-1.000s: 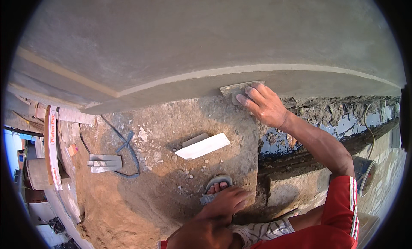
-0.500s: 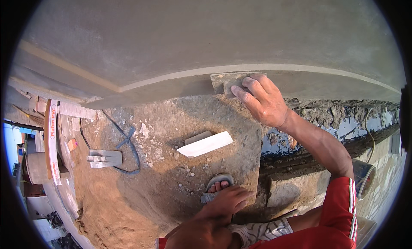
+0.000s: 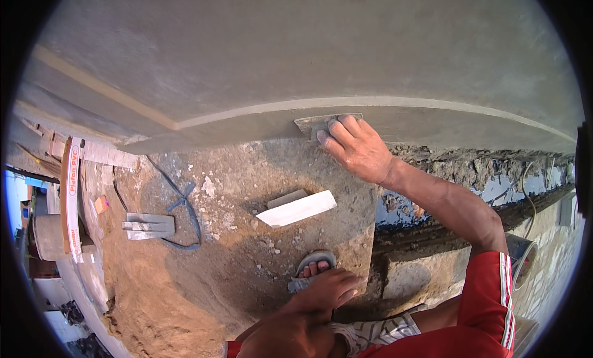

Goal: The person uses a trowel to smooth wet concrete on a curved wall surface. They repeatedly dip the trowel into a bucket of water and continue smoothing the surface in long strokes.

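Note:
My right hand [image 3: 358, 149] is closed on a small flat plastering trowel [image 3: 306, 124]. Its blade lies against the grey plastered wall [image 3: 235, 129], just under a pale raised band [image 3: 296, 103]. The palm and fingers hide most of the handle. Down by my sandalled foot [image 3: 315, 265], my left hand [image 3: 335, 286] hangs loosely with its fingers stretched to the right and nothing in it. Between the foot and the wall, a white blade-like board with a grey block behind it [image 3: 298, 210] lies on the dusty ground.
A grey metal piece [image 3: 148, 226] and a dark cord [image 3: 194, 219] lie on the left. Beyond them stands a long white printed strip [image 3: 72, 200]. At right, a wet trench [image 3: 398, 208] runs along the wall base, with a concrete block [image 3: 426, 271] and a bucket [image 3: 524, 262] nearby.
My right hand and the trowel have slid left and slightly down along the wall, the forearm following. My left hand stays in place.

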